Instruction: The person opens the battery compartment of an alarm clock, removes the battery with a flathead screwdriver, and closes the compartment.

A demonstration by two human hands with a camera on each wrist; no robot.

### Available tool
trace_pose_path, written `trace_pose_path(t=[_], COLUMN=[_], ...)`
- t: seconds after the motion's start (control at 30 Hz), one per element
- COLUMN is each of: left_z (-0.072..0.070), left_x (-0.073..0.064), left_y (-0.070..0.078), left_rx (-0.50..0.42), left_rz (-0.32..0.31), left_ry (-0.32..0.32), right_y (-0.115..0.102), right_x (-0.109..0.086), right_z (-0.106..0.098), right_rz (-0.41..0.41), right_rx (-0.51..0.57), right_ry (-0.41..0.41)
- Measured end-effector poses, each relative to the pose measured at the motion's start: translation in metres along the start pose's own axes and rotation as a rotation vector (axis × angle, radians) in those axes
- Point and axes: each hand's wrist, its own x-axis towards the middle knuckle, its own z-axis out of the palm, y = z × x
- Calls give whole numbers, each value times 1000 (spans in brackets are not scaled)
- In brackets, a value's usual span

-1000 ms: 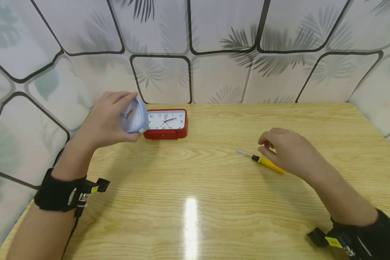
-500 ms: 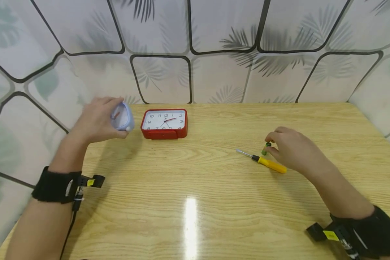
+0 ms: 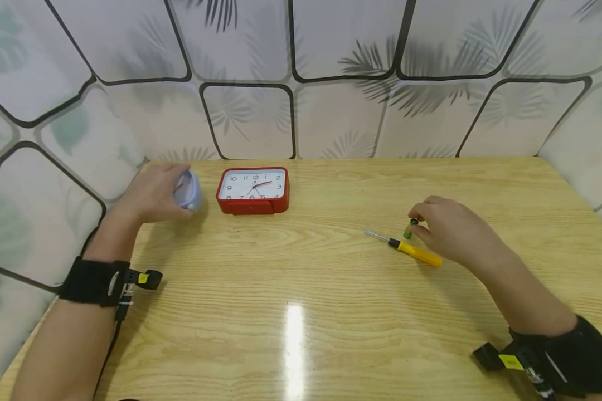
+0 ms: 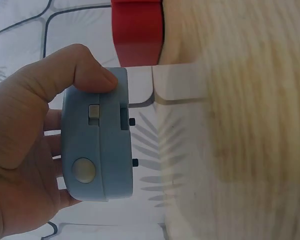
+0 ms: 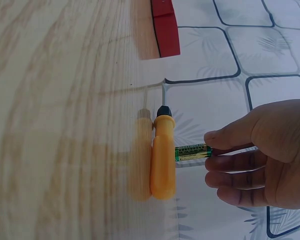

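My left hand [image 3: 153,192] grips a small light-blue alarm clock [image 3: 190,192] at the far left of the table, thumb on one side and fingers round the other. The left wrist view shows the blue clock's [image 4: 97,145] edge, with a round button, a small slider and two dark knobs. On the right, my right hand [image 3: 448,231] pinches a green battery [image 5: 192,152] by one end between thumb and fingers. A screwdriver [image 3: 418,254] with a yellow handle lies on the table just in front of the battery.
A red rectangular alarm clock [image 3: 253,192] stands at the back of the wooden table [image 3: 301,267], right of the blue one. Behind the table rises a patterned wall [image 3: 341,117]. A black cable [image 3: 109,351] runs along the left forearm.
My left hand has carried the blue clock leftward, away from the red one, and lowered it. The battery has come into sight in my right hand, which shifted slightly right and then stayed still.
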Motion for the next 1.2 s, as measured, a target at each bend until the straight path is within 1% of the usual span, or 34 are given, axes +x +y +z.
trace_pose_path(t=[0.07, 0.2, 0.4, 0.57, 0.73, 0.77, 1.0, 1.1, 1.2], left_z=[3, 6, 14, 16, 17, 18, 17, 18, 19], left_x=[1, 2, 6, 6, 5, 5, 4, 5, 4], left_y=[-2, -8, -18, -24, -27, -27, -26, -26, -26], left_rx=[0, 1, -18, 6, -3, -11, -82, -81, -40], left_rz=[-3, 19, 36, 59, 77, 77, 23, 28, 43], left_ry=[-13, -28, -72, -92, -118, -122, -191, -186, -130], right_y=[0, 0, -1, -1, -1, -1, 0, 0, -1], right_x=[0, 1, 1, 2, 2, 2, 1, 0, 0], right_z=[0, 0, -1, -2, -3, -3, -3, -3, -4], right_rz=[2, 2, -1, -4, -13, -13, -5, 3, 8], right_rx=[0, 3, 3, 3, -1, -1, 2, 4, 6], right_ry=[-5, -5, -3, -3, 2, 1, -6, -8, -9])
